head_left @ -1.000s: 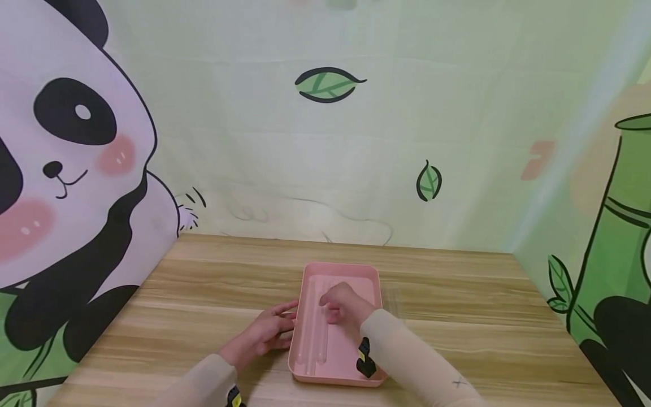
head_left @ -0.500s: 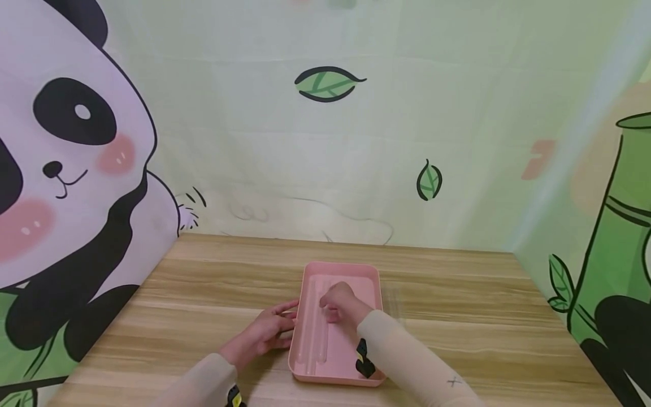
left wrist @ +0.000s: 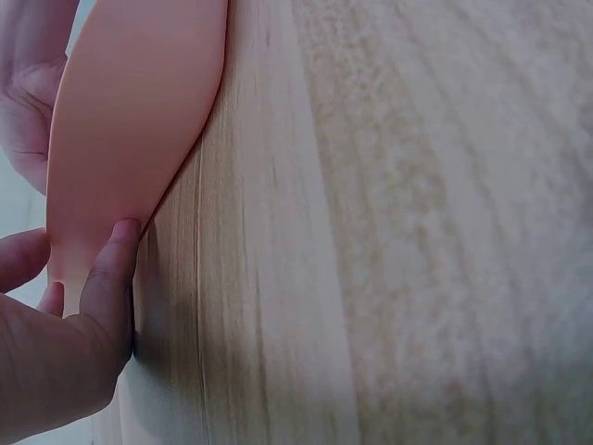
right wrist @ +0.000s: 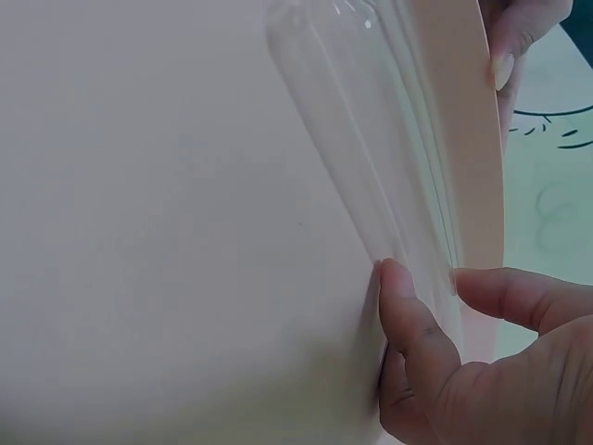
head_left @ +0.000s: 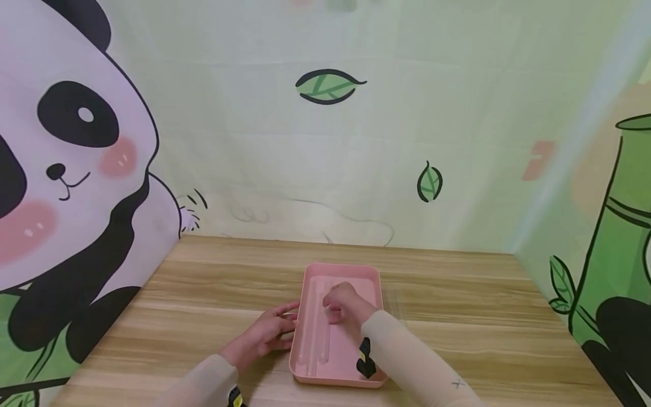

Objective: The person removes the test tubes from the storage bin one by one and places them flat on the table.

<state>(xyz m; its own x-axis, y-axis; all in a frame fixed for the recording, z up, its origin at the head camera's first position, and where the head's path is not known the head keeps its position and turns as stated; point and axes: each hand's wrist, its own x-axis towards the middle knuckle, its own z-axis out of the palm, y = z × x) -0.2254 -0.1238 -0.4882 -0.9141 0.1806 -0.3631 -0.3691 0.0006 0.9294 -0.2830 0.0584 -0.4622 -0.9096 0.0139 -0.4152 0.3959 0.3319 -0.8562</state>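
Note:
A pink rectangular tray [head_left: 351,353] stands on the wooden table, with several clear test tubes [head_left: 304,328] lying lengthwise along its left side. My right hand [head_left: 346,302] reaches into the tray and pinches the rightmost test tube [head_left: 324,339] between thumb and fingers. In the right wrist view, that tube [right wrist: 338,139] lies along the tray floor, its rounded end away from the hand. My left hand [head_left: 267,332] touches the tray's outer left wall with spread fingers. In the left wrist view, the thumb [left wrist: 111,269] presses low on that wall.
Clear, tube-like items [head_left: 394,302] lie on the table just right of the tray, partly behind the right sleeve. A printed cloth wall [head_left: 325,147] with a panda and bamboo rises behind the wooden table [head_left: 458,316].
The right hand and the pinched test tube have shifted very slightly to the right inside the tray. The left hand stays against the tray wall.

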